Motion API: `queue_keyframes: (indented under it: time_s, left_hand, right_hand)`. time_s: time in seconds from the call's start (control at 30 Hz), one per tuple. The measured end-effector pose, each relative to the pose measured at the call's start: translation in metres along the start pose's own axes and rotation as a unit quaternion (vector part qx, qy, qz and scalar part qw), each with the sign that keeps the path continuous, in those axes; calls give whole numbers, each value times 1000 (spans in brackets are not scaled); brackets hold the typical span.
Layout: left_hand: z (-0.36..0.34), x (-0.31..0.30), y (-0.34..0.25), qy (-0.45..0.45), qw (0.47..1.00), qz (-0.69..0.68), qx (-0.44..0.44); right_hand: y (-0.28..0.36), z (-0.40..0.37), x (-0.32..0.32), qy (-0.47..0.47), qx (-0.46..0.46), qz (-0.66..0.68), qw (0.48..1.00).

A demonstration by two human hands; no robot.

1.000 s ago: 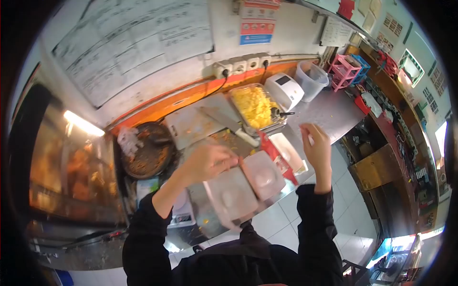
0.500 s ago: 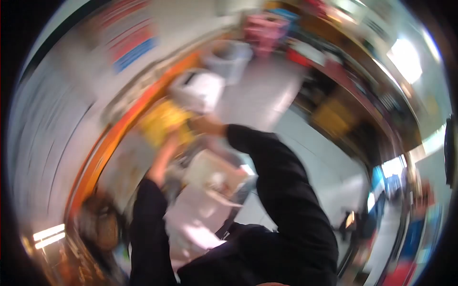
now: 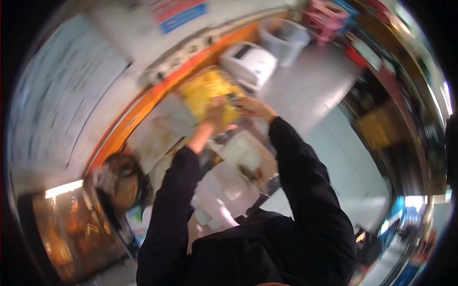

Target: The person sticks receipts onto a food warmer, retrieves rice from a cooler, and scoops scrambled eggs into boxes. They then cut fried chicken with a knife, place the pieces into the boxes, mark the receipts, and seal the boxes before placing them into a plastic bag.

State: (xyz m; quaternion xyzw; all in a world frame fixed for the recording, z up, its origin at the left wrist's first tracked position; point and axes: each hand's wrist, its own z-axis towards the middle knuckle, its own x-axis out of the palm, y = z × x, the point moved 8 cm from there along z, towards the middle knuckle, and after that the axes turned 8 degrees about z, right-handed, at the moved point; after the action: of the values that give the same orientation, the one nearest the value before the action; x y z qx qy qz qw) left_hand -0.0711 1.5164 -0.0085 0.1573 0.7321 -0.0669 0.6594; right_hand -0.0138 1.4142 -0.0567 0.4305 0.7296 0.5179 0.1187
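My left hand (image 3: pixel 216 115) lies over the lower part of a crinkled yellow packet or sheet (image 3: pixel 205 89), its thumb stretched out to the side. Close by on the right, my right hand (image 3: pixel 255 107) has its fingers curled in at the packet's edge, by a small dark item (image 3: pixel 232 98) too blurred to name. What those fingers hold, if anything, cannot be made out. Below both hands an open white box (image 3: pixel 241 148) contains some small, blurred contents. Nearer my body sits a pale, shiny container or lid (image 3: pixel 224 190).
Behind the packet stand a white printer-like device (image 3: pixel 250 64) and a grey bucket (image 3: pixel 285 40) on a metal counter (image 3: pixel 312 78). Pink plastic crates (image 3: pixel 326 21) are farther back. A round dark pan or basket (image 3: pixel 125 186) and a lit glass cabinet (image 3: pixel 71 229) are on the left.
The whole view has swung, so the counter now appears farther right and higher, with less blur. Both hands stay at the yellow packet, the left one lying farther over it.
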Motion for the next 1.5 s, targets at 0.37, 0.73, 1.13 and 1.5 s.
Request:
queue_keyframes:
  time_s: [0.37, 0.73, 1.13, 1.5]
  left_hand:
    - [-11, 4, 2, 36, 998, -43, -14]
    - [-19, -12, 1, -115, 990, -77, 13]
    - [-18, -15, 1, -96, 991, -95, 3]
    - [5, -23, 1, -8, 999, -25, -26]
  right_hand:
    - [-12, -23, 9, 70, 190, 143, 969]
    - [9, -16, 9, -37, 94, 76, 992]
    - [-21, -38, -10, 60, 140, 207, 966]
    - [-15, -50, -13, 38, 112, 160, 980]
